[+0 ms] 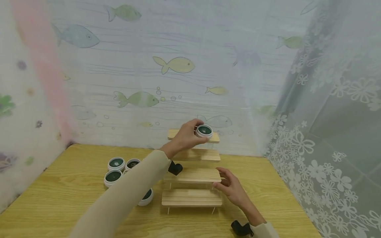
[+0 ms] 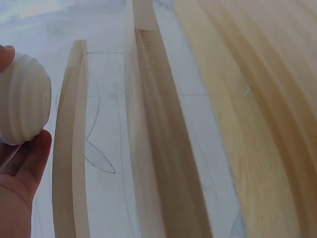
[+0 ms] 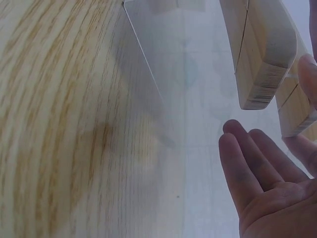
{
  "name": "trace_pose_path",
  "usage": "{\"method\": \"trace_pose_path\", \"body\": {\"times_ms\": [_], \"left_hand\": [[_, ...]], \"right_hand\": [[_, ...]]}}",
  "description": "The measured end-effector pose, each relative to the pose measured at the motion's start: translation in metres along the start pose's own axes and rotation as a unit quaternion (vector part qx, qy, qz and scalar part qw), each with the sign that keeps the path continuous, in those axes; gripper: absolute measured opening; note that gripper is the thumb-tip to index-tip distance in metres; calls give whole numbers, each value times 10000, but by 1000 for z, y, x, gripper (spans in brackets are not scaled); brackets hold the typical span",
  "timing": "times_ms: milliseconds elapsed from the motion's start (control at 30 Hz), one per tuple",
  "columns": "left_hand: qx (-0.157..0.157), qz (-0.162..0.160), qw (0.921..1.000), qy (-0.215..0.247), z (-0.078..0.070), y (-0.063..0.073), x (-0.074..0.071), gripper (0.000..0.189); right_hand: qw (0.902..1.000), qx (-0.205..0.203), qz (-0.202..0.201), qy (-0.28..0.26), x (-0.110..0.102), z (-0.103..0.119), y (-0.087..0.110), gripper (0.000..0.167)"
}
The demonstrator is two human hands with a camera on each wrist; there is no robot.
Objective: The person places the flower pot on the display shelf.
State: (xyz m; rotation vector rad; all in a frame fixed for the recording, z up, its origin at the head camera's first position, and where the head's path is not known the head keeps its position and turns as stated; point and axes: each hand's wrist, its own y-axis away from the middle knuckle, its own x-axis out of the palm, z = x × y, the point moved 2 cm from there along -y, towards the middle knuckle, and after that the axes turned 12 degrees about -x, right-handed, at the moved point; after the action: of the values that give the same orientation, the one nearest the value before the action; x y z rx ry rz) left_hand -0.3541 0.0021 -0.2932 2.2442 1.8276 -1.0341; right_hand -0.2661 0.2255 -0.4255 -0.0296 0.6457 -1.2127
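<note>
A round white jar (image 1: 204, 131) with a dark green top is in my left hand (image 1: 187, 135), whose thumb and fingers hold it by its sides. It is at the top board (image 1: 172, 133) of a four-tier wooden display stand; whether it touches that board I cannot tell. The left wrist view shows the jar's ribbed white side (image 2: 25, 99) between thumb and fingers. My right hand (image 1: 235, 191) pinches the right end of the second-lowest board (image 1: 193, 175) with thumb and forefinger. In the right wrist view its other fingers (image 3: 242, 168) extend beside the stand.
Several similar white jars (image 1: 113, 177) with dark tops stand on the wooden table (image 1: 268, 198) left of the stand, partly behind my left sleeve (image 1: 128, 195). Clear supports hold up the boards. A fish-patterned sheet (image 1: 178, 66) hangs behind the table, and a flowered curtain (image 1: 327, 158) hangs at the right.
</note>
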Motion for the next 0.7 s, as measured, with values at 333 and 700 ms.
{"method": "trace_pose_path", "body": {"times_ms": [333,700], "left_hand": [[-407,265,9985,-246,-4,-17,12,56],[-543,354,9977,-182,-6,-25,22,57]], "right_hand": [[10000,15,-8,-14,1,-8,-2,64],[10000,-5,-29,25,-2,-8,0,65]]}}
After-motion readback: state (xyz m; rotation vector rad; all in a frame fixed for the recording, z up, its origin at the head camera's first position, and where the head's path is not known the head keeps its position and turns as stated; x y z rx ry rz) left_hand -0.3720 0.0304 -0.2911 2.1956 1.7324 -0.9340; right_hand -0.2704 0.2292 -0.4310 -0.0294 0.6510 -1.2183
